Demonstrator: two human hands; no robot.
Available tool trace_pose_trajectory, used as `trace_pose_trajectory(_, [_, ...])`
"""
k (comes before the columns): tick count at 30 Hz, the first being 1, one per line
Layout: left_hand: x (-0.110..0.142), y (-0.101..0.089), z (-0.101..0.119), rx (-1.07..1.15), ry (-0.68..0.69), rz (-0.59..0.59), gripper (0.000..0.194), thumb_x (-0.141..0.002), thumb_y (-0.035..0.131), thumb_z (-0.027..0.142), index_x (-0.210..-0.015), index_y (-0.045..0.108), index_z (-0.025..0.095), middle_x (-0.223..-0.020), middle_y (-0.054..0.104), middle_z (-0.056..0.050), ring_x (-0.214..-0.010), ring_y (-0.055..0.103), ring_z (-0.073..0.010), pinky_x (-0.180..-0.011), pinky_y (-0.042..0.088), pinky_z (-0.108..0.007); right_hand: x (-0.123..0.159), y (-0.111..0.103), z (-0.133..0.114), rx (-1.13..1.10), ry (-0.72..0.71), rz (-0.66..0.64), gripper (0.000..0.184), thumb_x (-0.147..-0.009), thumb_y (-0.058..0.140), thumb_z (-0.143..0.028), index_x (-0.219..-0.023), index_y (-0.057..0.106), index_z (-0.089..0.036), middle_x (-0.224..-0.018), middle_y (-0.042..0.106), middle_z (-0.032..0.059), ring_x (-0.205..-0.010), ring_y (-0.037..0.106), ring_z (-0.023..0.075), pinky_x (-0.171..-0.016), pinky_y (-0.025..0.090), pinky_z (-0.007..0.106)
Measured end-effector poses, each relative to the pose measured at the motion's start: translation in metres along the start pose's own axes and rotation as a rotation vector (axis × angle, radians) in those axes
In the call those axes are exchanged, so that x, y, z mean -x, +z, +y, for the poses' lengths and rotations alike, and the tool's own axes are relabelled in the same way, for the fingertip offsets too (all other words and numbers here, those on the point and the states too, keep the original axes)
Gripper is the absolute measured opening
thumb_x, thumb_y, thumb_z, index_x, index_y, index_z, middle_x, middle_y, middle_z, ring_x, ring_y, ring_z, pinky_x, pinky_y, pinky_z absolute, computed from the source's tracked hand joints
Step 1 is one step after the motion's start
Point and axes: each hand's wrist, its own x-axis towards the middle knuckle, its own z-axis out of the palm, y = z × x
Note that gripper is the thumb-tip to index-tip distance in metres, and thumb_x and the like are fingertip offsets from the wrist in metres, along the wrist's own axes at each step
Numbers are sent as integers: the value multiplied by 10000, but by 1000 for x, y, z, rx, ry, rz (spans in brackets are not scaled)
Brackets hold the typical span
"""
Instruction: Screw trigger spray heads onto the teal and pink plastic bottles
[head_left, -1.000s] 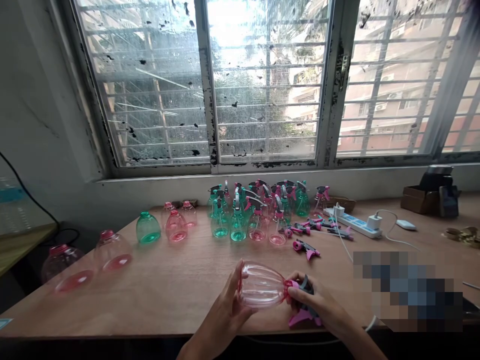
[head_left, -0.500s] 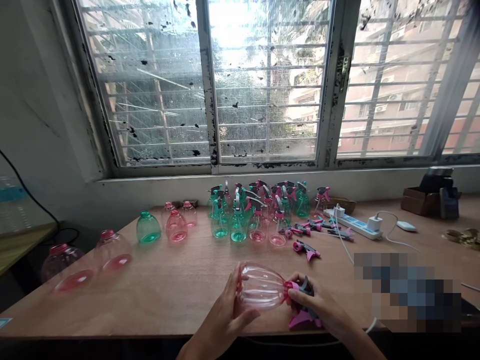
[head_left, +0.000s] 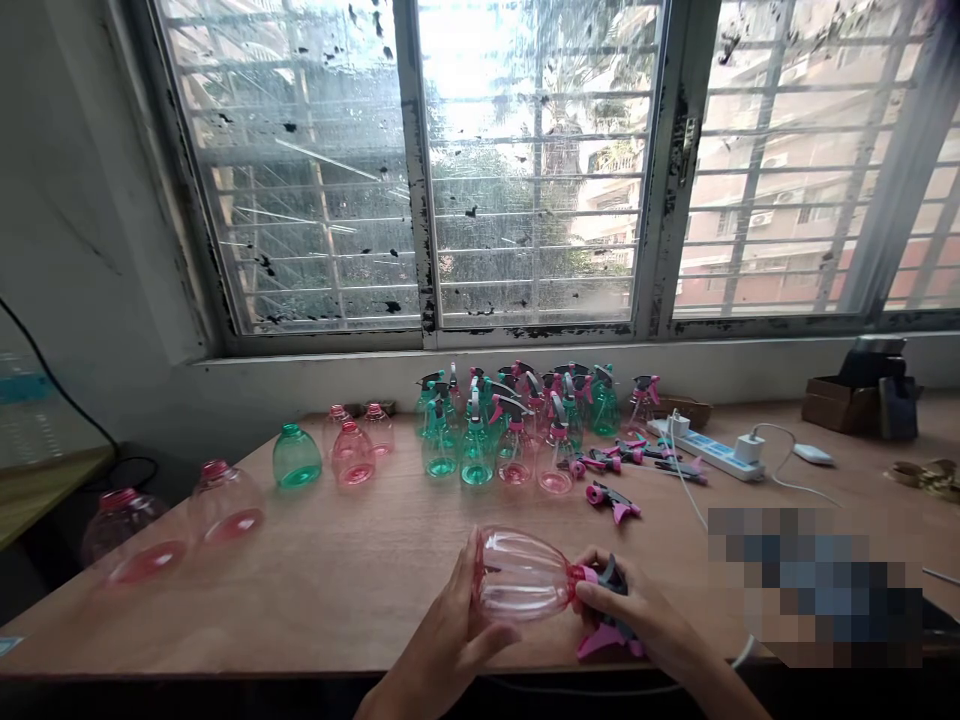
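Near the table's front edge a clear pink bottle (head_left: 521,575) lies sideways in the air, its neck to the right. My left hand (head_left: 461,610) cups its base, with the thumb stretched below it. At the neck, my right hand (head_left: 615,592) is closed round a pink and grey spray head (head_left: 609,640), which sits against the bottle's mouth. How far it is screwed on cannot be made out. Beyond my hands several loose spray heads (head_left: 615,502) lie on the table.
Several green and pink spray bottles (head_left: 477,450) stand together by the window wall. Open-necked bottles (head_left: 298,458) stand to the left. A white power strip (head_left: 709,450) with cables lies at right, near a brown box (head_left: 840,405). A blurred patch covers the right front.
Almost nothing differs. The bottle has turned slightly about its length between my hands, and both hands stay in place.
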Motion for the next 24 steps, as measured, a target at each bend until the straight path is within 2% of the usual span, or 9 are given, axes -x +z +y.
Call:
trace_pose_trajectory(3, [0, -1, 3, -2, -10, -4, 907, -942, 619, 499, -1630, 78, 261, -1704, 246, -129, -1552, 253, -347, -1270, 214, -504, 0, 0, -1, 9, -3, -5, 378, -769, 842, -499, -853, 652, -182, -676, 723, -11, -602, 632, 151, -597, 456, 260])
trace_pose_trajectory(6, [1, 0, 6, -12, -25, 12, 913, -937, 647, 461, -1627, 76, 283, -1700, 260, -117, -1540, 289, -332, -1261, 256, -482, 0, 2, -2, 0, -18, -2, 392, -755, 843, -521, -838, 653, -188, -677, 720, -7, -600, 635, 161, -592, 462, 270])
trace_pose_trajectory(9, [1, 2, 7, -30, 3, 28, 928, -926, 685, 346, -1619, 67, 332, -1700, 261, -93, -1525, 326, -322, -1251, 285, -472, -1, 2, -2, -20, -30, 12, 400, -743, 848, -531, -828, 650, -194, -664, 717, -12, -587, 629, 160, -582, 463, 268])
trace_pose_trajectory(13, [0, 4, 3, -64, 40, 56, 936, -910, 671, 202, -1613, 72, 359, -1705, 239, -85, -1550, 266, -312, -1267, 230, -496, -2, 1, 0, -23, -23, -7, 373, -769, 842, -497, -847, 652, -185, -686, 730, -8, -596, 634, 148, -582, 458, 255])
trace_pose_trajectory(18, [-1, 3, -4, -44, 30, 40, 955, -910, 705, 381, -1616, 63, 334, -1710, 216, -108, -1557, 236, -328, -1272, 196, -514, -1, -1, 4, -5, -13, -5, 375, -772, 844, -487, -870, 646, -185, -677, 734, -8, -587, 626, 145, -572, 437, 251])
trace_pose_trajectory(21, [-1, 2, -6, -15, 36, 25, 885, -947, 630, 456, -1619, 67, 331, -1713, 206, -103, -1554, 235, -339, -1271, 184, -527, -1, -1, 4, 6, -13, -9, 372, -782, 839, -485, -882, 641, -186, -672, 735, -11, -591, 620, 141, -574, 429, 246])
trace_pose_trajectory(24, [0, 3, -5, -13, 29, 13, 817, -980, 569, 457, -1615, 65, 355, -1715, 205, -85, -1561, 216, -328, -1269, 171, -544, -1, 1, 3, -1, -21, -19, 358, -806, 823, -481, -867, 632, -184, -659, 727, -18, -590, 618, 131, -582, 427, 240])
